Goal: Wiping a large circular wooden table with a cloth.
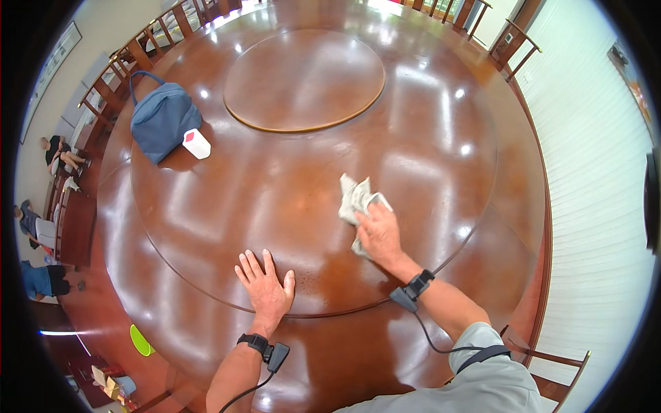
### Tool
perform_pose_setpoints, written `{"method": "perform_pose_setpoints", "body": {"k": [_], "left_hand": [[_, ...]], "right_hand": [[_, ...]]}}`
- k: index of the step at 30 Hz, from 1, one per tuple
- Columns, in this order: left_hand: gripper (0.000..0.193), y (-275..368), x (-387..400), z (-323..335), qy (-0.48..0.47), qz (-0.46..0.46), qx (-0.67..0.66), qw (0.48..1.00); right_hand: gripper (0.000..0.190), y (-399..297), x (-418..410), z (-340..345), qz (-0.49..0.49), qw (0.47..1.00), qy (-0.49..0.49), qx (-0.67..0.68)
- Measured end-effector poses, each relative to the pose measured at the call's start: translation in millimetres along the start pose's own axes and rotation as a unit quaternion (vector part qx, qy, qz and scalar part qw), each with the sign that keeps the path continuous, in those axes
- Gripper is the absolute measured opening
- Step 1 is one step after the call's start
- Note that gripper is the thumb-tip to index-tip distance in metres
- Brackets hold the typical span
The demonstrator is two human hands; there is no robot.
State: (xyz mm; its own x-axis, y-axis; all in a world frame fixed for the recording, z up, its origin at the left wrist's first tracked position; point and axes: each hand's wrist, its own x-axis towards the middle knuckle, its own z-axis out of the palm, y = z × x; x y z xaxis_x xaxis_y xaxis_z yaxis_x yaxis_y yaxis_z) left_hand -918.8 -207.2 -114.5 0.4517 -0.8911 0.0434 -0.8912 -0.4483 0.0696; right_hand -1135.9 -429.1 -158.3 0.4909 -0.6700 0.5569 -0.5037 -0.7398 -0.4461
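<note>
My right hand [381, 235] presses a crumpled pale cloth [353, 199] onto the glossy brown wooden table [304, 175], right of the middle. To its lower left, my left hand [267, 291] lies flat with its fingers spread, empty, near the front rim of the table's large round raised part. Both wrists wear black straps with small cabled devices. Farther off at the left stand a blue fabric bag [165, 121] and, against its right side, a white container [197, 144] with a red mark.
A smaller round disc [304, 77] lies at the table's far part. Wooden chairs [139, 54] stand around the table, one [557, 371] at lower right. Several people are at the far left. A green bin [140, 340] stands on the floor, lower left; a pale curtain-like wall [583, 206] runs along the right.
</note>
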Motion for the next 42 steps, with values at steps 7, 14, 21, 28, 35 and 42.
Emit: {"method": "perform_pose_setpoints", "body": {"k": [7,14,21,28,35,42], "left_hand": [[0.079,-4,1,-1,-0.004,0.0,0.007,1.0],[0.082,0,0,4,0.007,0.01,0.006,1.0],[0.081,-2,-1,4,-0.009,0.003,0.003,1.0],[0.081,-3,2,5,-0.01,0.001,0.01,1.0],[0.079,-6,-2,6,0.04,0.013,0.027,0.999],[0.079,-4,-1,5,0.001,-0.002,0.016,1.0]], "right_hand": [[0.03,-74,29,51,-0.089,0.99,-0.059,0.092],[0.017,-58,119,102,-0.101,0.991,-0.014,0.091],[0.016,45,155,82,0.015,0.999,0.014,-0.041],[0.021,126,76,-9,0.057,0.99,0.089,-0.099],[0.034,47,-42,-46,0.05,0.997,0.03,-0.05],[0.032,-41,-49,-19,0.004,0.999,-0.037,0.03]]}}
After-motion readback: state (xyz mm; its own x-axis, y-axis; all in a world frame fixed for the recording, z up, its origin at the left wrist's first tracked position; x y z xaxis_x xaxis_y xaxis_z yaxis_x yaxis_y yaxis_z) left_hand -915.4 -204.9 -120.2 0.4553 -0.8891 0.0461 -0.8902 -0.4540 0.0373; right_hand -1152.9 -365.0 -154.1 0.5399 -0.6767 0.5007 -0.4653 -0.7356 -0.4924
